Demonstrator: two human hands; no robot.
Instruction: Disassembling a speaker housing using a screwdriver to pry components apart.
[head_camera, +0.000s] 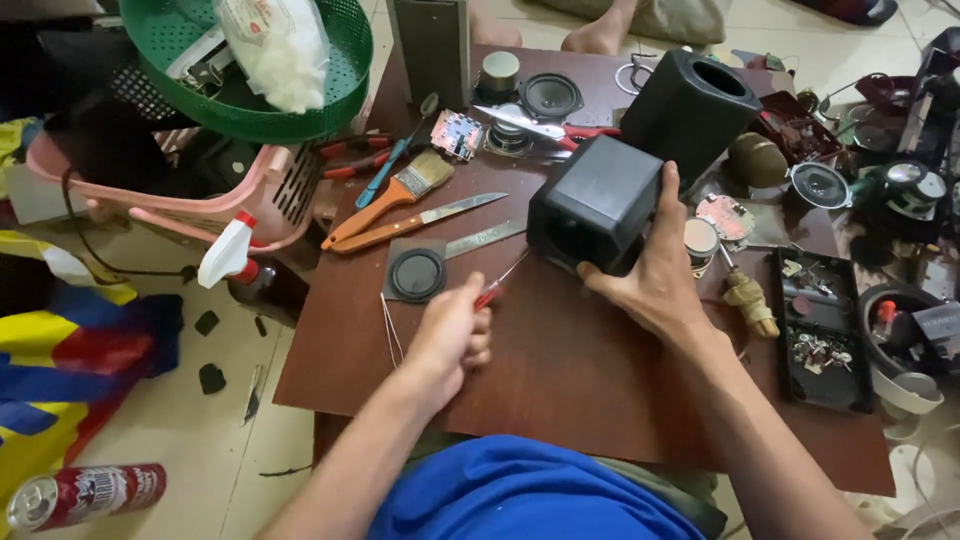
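Observation:
My right hand (648, 268) grips a black box-shaped speaker housing (593, 200), tilted on the brown table (560, 380), thumb up its right side. My left hand (452, 335) is closed around a red-handled screwdriver (497, 284) whose thin shaft points up-right toward the housing's lower left edge. A second, taller black housing (690, 110) with a round opening on top stands just behind. A round black rubber disc (417, 274) lies on a dark square left of the screwdriver.
A paintbrush (395, 193), knife (420, 220), blue screwdriver (392, 160), speaker drivers (549, 96) and circuit boards (457, 132) litter the table's back. A black parts tray (822, 330) sits right. Green basket (250, 60), pink basket (190, 200), spray bottle (240, 262) and a can (85, 495) lie left.

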